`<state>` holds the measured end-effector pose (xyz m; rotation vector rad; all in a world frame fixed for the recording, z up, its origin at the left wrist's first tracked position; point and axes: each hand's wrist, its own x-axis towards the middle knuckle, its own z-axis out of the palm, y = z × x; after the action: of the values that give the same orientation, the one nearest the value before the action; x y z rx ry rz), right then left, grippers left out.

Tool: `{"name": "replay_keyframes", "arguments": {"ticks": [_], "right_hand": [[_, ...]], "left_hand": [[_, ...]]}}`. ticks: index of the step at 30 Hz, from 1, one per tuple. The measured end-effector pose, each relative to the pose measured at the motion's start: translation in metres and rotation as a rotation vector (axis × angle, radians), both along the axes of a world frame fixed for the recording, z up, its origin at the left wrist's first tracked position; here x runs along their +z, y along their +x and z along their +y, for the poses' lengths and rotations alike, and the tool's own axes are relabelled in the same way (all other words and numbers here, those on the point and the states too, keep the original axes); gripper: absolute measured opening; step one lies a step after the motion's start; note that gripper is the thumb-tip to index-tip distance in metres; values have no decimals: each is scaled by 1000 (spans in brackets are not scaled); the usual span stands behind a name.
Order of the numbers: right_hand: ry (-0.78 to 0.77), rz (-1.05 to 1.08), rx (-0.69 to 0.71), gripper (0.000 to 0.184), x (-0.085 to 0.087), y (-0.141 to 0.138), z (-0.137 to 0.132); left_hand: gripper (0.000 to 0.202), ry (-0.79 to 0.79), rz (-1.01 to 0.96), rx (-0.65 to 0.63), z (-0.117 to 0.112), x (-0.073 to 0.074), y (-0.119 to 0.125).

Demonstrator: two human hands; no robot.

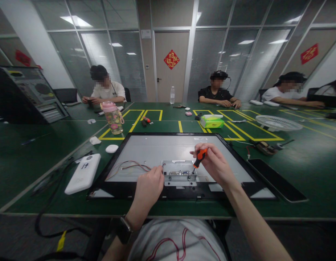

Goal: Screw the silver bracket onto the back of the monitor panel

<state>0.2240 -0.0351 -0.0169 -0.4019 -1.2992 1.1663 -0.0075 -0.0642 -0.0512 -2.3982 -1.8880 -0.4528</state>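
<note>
A large flat monitor panel with a black frame (108,170) and a pale grey metal back lies face down on a dark green table (306,163) marked with yellow tape lines, directly in front of the person wearing the camera. Near the panel's closest edge sits a small silver metal cover plate (179,173) with connector ports. The right hand (215,165) is closed around a short orange-and-black-handled screwdriver (197,161), held at a slant with its tip touching the plate's right side. The left hand (148,185), a dark watch (124,228) on its wrist, rests at the plate's left edge. Its fingers curl downward out of sight, so whether they pinch anything cannot be told. Thin red and pink wires (130,166) run across the grey back to the left of the plate. Just left of the panel lies a white rectangular power bank (83,173), and just right of it a long black glossy slab (277,179). Farther back stand a clear drinking bottle with a pink lid (113,116), a green tissue pack (212,121) and a white round fan grille (277,122). Three other people sit along the far side of the table, their hands at their own work.
</note>
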Motion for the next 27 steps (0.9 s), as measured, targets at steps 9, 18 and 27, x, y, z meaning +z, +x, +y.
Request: {"name": "replay_keyframes", "arguments": {"ticks": [9,18,27], "right_hand": [[37,-38,-18,14,2,1,0],[24,0,-45,18,3,-3,0],[18,-36,-15,14,4,0,-2]], "left_hand": [[20,7,-5,-12,1,-2,0],[20,2,-4,-6,0,-1,0],[22,6,-1,-8,0,0,0]]}}
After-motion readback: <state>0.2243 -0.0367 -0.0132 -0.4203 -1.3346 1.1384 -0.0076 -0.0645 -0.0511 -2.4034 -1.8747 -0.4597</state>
